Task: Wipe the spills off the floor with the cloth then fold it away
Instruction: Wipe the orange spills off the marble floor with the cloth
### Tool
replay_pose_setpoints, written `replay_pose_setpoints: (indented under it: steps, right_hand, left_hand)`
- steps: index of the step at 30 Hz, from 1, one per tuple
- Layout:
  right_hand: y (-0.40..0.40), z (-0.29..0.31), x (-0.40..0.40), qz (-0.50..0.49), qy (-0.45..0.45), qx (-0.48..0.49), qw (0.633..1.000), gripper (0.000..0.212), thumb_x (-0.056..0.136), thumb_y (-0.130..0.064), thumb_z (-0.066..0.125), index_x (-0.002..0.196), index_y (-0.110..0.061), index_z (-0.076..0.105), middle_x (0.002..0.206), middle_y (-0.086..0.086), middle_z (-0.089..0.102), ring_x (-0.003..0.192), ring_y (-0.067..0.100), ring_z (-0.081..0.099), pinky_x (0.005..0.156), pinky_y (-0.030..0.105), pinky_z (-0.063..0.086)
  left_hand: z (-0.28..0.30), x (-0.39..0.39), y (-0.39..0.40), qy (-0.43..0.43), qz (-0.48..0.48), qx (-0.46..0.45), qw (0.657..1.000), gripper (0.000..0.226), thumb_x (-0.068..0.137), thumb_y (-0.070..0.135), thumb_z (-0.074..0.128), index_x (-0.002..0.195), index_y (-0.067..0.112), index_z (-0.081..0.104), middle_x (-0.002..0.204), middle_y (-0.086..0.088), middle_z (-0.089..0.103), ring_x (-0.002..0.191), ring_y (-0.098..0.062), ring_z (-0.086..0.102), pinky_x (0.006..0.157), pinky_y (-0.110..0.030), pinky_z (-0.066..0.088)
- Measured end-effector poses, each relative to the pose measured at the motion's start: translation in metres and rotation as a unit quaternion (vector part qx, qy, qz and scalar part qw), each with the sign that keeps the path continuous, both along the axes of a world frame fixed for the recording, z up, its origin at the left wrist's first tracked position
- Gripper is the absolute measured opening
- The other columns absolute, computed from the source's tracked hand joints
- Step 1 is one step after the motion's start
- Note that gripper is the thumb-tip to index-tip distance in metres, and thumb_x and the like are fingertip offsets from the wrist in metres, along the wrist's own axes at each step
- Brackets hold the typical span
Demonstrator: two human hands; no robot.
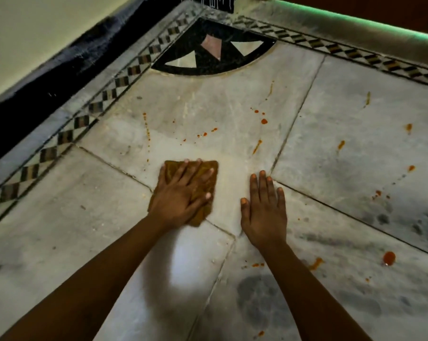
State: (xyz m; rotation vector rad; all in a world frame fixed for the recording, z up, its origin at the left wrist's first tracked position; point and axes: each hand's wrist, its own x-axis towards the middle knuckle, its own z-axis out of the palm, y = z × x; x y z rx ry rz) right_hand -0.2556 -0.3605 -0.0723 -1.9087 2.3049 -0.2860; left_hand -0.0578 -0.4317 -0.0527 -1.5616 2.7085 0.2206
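Note:
A folded brown cloth [208, 168] lies on the pale marble floor [85, 242] near the middle of the view. My left hand [181, 195] presses flat on top of it, fingers spread. My right hand [264, 210] rests flat on the bare floor just right of the cloth, holding nothing. Orange-red spills dot the floor: small drops [264, 121] ahead of the cloth, a streak [256, 146], a line of specks [147, 129] at the left, and a larger blob [389, 258] at the right.
A black skirting [35, 89] and cream wall run along the left. A chequered border strip [124, 80] and a black corner inlay [213, 50] mark the floor's far corner. A raised ledge with a green glow [355, 23] bounds the far right. Dark smudges [257, 296] lie near me.

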Motion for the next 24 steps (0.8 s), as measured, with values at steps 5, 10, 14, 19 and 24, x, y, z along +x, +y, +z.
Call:
replay_pose_setpoints:
  steps: [5, 10, 14, 19, 24]
  right_hand:
    - [0.0, -0.002, 0.002, -0.007, 0.009, -0.002, 1.0, 0.061, 0.091, -0.037, 0.026, 0.144, -0.009, 0.033, 0.151, 0.014, 0.031, 0.139, 0.026, 0.031, 0.112, 0.041, 0.012]
    - [-0.001, 0.0, 0.0, -0.004, 0.009, 0.014, 1.0, 0.061, 0.091, -0.036, 0.025, 0.144, -0.008, 0.033, 0.151, 0.014, 0.03, 0.139, 0.027, 0.031, 0.112, 0.041, 0.011]
    - [-0.003, -0.002, -0.001, -0.001, 0.013, 0.007, 1.0, 0.061, 0.091, -0.037, 0.025, 0.145, -0.008, 0.03, 0.152, 0.014, 0.028, 0.14, 0.027, 0.029, 0.112, 0.041, 0.011]
    - [-0.002, -0.005, -0.001, 0.002, 0.019, 0.005, 1.0, 0.061, 0.091, -0.037, 0.024, 0.145, -0.008, 0.03, 0.152, 0.015, 0.029, 0.14, 0.027, 0.029, 0.112, 0.041, 0.01]
    - [-0.002, 0.002, 0.003, 0.014, 0.017, -0.011, 1.0, 0.063, 0.092, -0.036, 0.023, 0.142, 0.001, 0.031, 0.149, 0.021, 0.03, 0.138, 0.033, 0.03, 0.112, 0.041, 0.008]
  left_hand:
    - [0.005, -0.051, -0.051, -0.02, 0.139, 0.024, 0.99, 0.06, 0.094, 0.057, 0.018, 0.148, 0.037, 0.002, 0.159, 0.003, 0.0, 0.146, -0.021, -0.003, 0.109, -0.061, -0.007]
    - [0.004, -0.041, 0.005, -0.021, -0.02, 0.003, 1.0, 0.062, 0.088, 0.058, 0.01, 0.146, 0.036, 0.0, 0.158, 0.003, 0.006, 0.146, -0.021, 0.006, 0.111, -0.054, -0.009]
    - [0.0, -0.003, -0.013, -0.014, 0.024, -0.003, 1.0, 0.062, 0.09, 0.056, 0.013, 0.147, 0.034, 0.004, 0.157, 0.004, 0.012, 0.145, -0.021, 0.011, 0.112, -0.051, -0.004]
    - [0.002, -0.036, -0.063, -0.009, 0.14, 0.025, 0.99, 0.061, 0.095, 0.052, 0.016, 0.149, 0.031, -0.001, 0.159, 0.003, 0.002, 0.146, -0.02, -0.002, 0.113, -0.053, -0.007]
    - [0.003, 0.005, 0.011, -0.004, 0.009, 0.017, 1.0, 0.065, 0.088, 0.056, 0.01, 0.147, 0.032, -0.002, 0.158, 0.004, 0.01, 0.146, -0.017, 0.007, 0.114, -0.045, -0.004]
